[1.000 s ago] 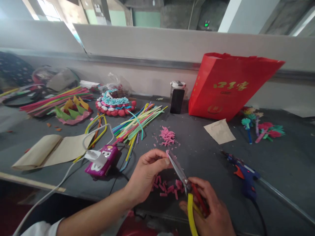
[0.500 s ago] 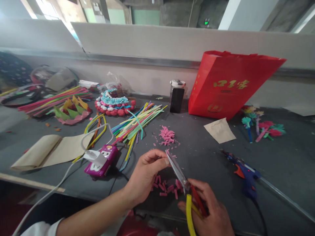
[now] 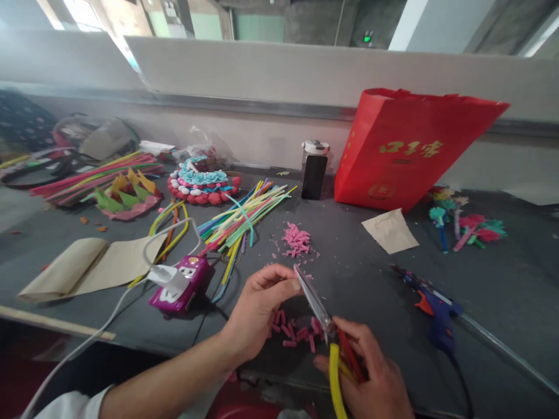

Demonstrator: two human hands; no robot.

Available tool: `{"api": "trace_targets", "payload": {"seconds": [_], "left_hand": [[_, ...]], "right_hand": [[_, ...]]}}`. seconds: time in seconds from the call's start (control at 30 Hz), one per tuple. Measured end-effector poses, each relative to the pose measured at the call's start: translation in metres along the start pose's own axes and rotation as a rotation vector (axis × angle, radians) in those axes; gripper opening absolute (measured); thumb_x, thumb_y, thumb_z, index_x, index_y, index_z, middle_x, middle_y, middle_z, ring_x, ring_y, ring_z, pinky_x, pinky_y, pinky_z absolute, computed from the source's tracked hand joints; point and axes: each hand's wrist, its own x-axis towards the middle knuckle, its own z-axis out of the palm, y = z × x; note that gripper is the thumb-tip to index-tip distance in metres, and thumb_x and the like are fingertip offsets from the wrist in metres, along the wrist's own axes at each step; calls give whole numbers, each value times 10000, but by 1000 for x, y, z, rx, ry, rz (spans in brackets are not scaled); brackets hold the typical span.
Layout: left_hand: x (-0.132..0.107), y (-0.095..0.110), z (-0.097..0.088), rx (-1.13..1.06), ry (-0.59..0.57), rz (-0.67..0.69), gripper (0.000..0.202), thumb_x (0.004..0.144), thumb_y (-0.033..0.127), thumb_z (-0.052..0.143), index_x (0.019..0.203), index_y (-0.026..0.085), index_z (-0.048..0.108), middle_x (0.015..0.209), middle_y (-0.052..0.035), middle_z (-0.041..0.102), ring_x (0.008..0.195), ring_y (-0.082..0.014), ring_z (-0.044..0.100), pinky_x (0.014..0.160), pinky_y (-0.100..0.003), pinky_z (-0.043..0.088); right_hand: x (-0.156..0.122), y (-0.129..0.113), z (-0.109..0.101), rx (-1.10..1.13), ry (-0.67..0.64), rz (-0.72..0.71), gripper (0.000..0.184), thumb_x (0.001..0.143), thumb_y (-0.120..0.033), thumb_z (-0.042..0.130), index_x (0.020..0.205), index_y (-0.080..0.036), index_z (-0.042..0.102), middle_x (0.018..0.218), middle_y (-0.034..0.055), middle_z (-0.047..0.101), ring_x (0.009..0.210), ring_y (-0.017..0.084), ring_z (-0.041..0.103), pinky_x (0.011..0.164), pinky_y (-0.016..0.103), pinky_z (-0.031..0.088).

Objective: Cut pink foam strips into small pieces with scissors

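Head camera is showing the scissors (image 3: 315, 304) low in the middle of the grey table (image 3: 358, 273), blades pointing toward 11 o'clock. The right hand (image 3: 371, 378) is gripping their red and yellow handles. The left hand (image 3: 257, 308) is pinching thumb and forefinger together at the blade tip; what they are pinching is too small to tell. Pink cut bits (image 3: 292, 333) are lying under the blades. A pink scrap pile (image 3: 297, 240) is sitting at 12 o'clock, coloured strips (image 3: 244, 218) at 11, a purple gadget (image 3: 179, 285) at 9, a blue glue gun (image 3: 432, 305) at 3, and a red bag (image 3: 410, 151) is standing at 1.
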Motion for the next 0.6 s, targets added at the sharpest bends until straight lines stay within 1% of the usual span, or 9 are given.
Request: {"api": "trace_targets", "payload": {"seconds": [0.13,0.23,0.3,0.37,0.47,0.53,0.6], "left_hand": [[-1,1,-1,4,-2,9,88,722,144,765,705,150,678,672,27,671,608,-70,580,620,-172,445],[-1,1,-1,5,-10,9,87,718,146,764,703,150,678,668,23,679,605,-77,587,622,-180,453],[-1,0,-1,6,-12,9,87,717,148,763,706,150,677,671,20,683,609,-80,592,628,-183,457],[-2,0,-1,8,-15,9,91,716,150,763,706,151,673,681,16,688,621,-84,601,645,-187,461],[-2,0,-2,9,-32,-5,86,732,164,748,732,162,662,717,-2,711,681,-116,642,694,-214,472],[-2,0,-3,17,-40,-10,76,753,179,727,759,170,652,737,-17,723,732,-143,665,723,-233,471],[-1,0,-4,45,-46,-11,72,765,190,708,771,171,639,737,-29,726,738,-154,667,728,-243,465]], "right_hand": [[0,4,0,-17,-8,6,399,726,-435,674,1100,-313,606,908,-18,784,646,172,752,546,179,551],[-1,7,0,-5,-9,17,401,718,-415,678,1099,-314,607,960,-16,780,677,168,756,519,165,539],[-1,7,1,15,-16,21,398,719,-410,679,1097,-309,605,971,-16,779,709,167,759,528,162,539],[-1,3,0,49,-15,16,387,723,-409,681,1084,-294,602,955,-10,780,743,174,759,565,172,549],[1,-6,-1,118,26,14,363,732,-416,680,1051,-269,591,921,6,782,777,178,754,608,187,555],[2,-12,-2,161,61,32,357,735,-423,677,1037,-259,580,891,10,781,760,169,747,614,185,552],[3,-17,-3,193,80,53,368,730,-433,681,1033,-252,576,862,10,779,731,163,738,596,181,546]]}}
